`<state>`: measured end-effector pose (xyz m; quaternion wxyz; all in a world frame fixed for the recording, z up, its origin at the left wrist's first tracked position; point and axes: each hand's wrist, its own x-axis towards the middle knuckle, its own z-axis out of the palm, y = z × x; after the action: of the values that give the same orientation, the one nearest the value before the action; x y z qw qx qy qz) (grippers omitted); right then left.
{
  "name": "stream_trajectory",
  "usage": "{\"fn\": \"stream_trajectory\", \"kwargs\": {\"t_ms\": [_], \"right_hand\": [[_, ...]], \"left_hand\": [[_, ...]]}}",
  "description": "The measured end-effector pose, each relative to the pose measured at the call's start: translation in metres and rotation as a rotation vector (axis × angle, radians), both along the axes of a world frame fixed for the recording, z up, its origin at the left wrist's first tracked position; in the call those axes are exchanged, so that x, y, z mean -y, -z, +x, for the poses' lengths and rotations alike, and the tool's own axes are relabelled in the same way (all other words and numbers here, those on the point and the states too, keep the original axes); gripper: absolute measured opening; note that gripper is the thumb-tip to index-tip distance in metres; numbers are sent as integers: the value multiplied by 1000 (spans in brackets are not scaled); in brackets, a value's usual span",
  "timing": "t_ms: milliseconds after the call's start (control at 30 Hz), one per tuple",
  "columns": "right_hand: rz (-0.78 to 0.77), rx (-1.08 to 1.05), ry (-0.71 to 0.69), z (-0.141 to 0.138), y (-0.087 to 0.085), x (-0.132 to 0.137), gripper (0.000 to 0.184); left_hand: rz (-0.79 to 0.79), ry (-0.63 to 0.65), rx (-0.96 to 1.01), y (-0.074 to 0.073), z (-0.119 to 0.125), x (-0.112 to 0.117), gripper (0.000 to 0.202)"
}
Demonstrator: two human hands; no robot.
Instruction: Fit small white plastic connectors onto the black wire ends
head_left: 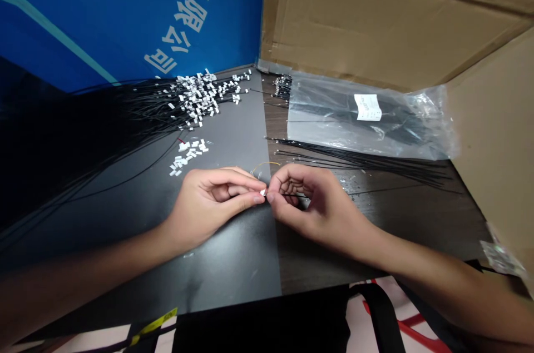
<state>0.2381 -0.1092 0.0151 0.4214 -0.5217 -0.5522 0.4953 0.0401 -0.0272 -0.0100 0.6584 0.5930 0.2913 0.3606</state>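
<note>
A small white connector [262,192] is pinched between the thumb and fingertips of my left hand [217,192]. Close against it, my right hand [308,197] pinches the end of a thin black wire [298,195], which runs off to the right under the hand. The fingertips of both hands almost meet; whether the wire sits inside the connector I cannot tell. Left of my hands lies a little heap of loose white connectors [189,154]. Behind it spreads a large bundle of black wires [142,105] with white connectors on their ends [198,97].
Loose black wires [367,157] lie at the right, before a clear plastic bag [325,125] holding more wires. A blue panel [104,8] and a cardboard box [375,19] wall the back. A thin yellow wire [267,163] curves behind my fingers.
</note>
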Motion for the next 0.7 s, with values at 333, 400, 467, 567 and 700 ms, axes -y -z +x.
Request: {"fn": "stream_trajectory", "kwargs": {"t_ms": [333, 400, 467, 567, 700], "right_hand": [[167, 168, 7, 0, 0, 2, 6], [139, 155, 1, 0, 0, 1, 6], [89, 121, -2, 0, 0, 0, 6], [-10, 30, -17, 0, -1, -2, 8], [-98, -32, -39, 1, -1, -3, 11]], "left_hand": [[-147, 78, 54, 2, -1, -3, 28], [-143, 76, 65, 2, 0, -3, 27], [-132, 69, 65, 2, 1, -3, 26], [-87, 55, 49, 1, 1, -2, 25], [22, 49, 23, -1, 1, 2, 22]]}}
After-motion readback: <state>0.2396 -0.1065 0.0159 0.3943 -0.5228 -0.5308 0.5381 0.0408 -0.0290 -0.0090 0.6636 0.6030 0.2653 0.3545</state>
